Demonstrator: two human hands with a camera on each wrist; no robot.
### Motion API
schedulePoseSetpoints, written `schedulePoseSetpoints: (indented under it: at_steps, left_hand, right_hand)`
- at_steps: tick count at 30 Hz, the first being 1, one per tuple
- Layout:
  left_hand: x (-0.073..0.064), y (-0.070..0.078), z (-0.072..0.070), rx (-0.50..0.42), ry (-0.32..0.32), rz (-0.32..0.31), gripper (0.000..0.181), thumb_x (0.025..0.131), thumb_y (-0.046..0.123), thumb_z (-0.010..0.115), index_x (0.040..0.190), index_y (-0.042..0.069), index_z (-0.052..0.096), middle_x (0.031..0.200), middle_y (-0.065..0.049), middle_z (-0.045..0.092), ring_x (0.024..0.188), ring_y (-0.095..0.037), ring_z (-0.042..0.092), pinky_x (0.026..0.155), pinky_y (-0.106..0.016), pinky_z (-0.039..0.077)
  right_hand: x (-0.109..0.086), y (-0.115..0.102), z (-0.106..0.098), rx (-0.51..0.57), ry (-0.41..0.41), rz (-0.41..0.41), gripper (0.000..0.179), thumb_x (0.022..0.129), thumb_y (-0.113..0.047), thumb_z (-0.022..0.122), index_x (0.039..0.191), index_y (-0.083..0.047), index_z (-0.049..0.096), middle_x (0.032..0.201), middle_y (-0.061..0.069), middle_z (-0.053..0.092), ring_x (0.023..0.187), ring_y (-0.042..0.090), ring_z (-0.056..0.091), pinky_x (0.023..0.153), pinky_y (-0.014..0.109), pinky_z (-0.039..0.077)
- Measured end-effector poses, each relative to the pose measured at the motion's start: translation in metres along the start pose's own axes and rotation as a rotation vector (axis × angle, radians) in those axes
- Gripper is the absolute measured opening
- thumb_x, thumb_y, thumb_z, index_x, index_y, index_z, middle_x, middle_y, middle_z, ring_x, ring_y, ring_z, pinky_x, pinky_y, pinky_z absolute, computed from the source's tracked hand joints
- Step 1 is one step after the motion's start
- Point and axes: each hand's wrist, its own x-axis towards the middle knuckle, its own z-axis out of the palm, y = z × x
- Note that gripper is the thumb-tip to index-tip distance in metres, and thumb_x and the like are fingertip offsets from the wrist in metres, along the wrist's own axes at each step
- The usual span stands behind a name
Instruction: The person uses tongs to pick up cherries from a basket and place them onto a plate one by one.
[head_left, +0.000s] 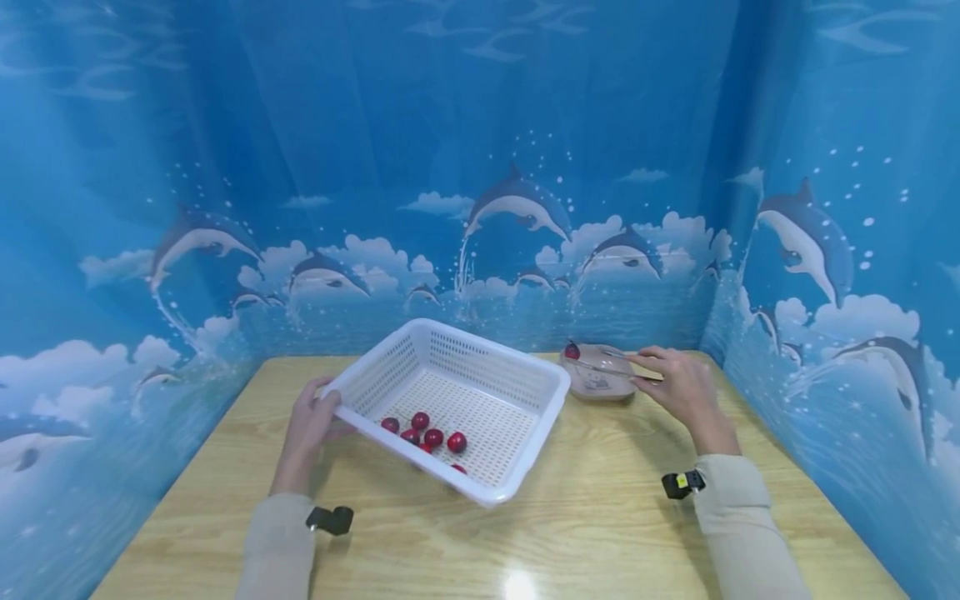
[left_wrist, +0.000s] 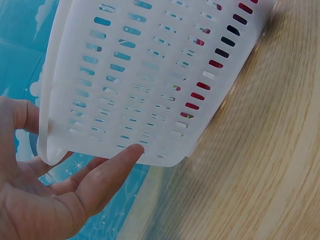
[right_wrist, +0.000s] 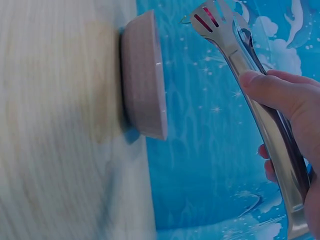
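A white perforated plastic basket [head_left: 495, 450] stands tilted on the table, its far side raised. My left hand [head_left: 311, 421] grips its left corner; the left wrist view shows fingers against the basket wall [left_wrist: 90, 125] below the rim. Several dark red cherries [head_left: 433, 437] lie gathered on the basket's near side. On the right, my right hand [head_left: 682, 387] holds metal tongs [right_wrist: 270, 135] with slotted ends. Between the tong tips sits one cherry [head_left: 572, 351], over the left far edge of a small pink bowl [head_left: 600, 387] with a printed picture inside.
The wood-grain table [head_left: 585, 533] carries the basket and the bowl side by side. Blue curtains [head_left: 375, 125] printed with dolphins and clouds enclose the table's back and both sides. Dark wrist cameras [head_left: 330, 520] sit on both sleeves.
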Motion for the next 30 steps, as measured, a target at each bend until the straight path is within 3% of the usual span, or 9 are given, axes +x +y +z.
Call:
schedulePoseSetpoints:
  at_steps: [14,23,30]
  left_hand:
    - [0.0,0.001,0.001,-0.015,-0.004,-0.003,0.059,0.104,0.023,0.039,0.162,0.011,0.028,0.149,-0.029,0.047,0.126,-0.039,0.062,0.099,-0.047,0.064]
    - [0.0,-0.001,0.0,-0.011,-0.005,-0.002,0.058,0.105,0.023,0.038,0.161,0.012,0.028,0.151,-0.029,0.046,0.131,-0.044,0.058,0.098,-0.046,0.064]
    - [0.0,-0.001,0.0,-0.013,-0.007,0.002,0.058,0.105,0.024,0.039,0.161,0.012,0.028,0.149,-0.029,0.047,0.127,-0.039,0.061,0.099,-0.047,0.064]
  right_hand:
    - [-0.011,0.012,0.015,-0.026,-0.124,0.127,0.039,0.079,-0.018,0.087,0.117,-0.013,0.079,0.112,0.015,0.077,0.084,0.034,0.073,0.04,0.027,0.04]
    - [-0.016,0.016,0.022,-0.037,-0.142,0.128,0.039,0.079,-0.02,0.088,0.116,-0.014,0.079,0.113,0.012,0.078,0.086,0.034,0.074,0.05,0.041,0.055]
    - [-0.017,0.016,0.025,-0.031,-0.145,0.137,0.038,0.079,-0.02,0.088,0.115,-0.013,0.08,0.111,0.012,0.078,0.085,0.034,0.074,0.047,0.039,0.053]
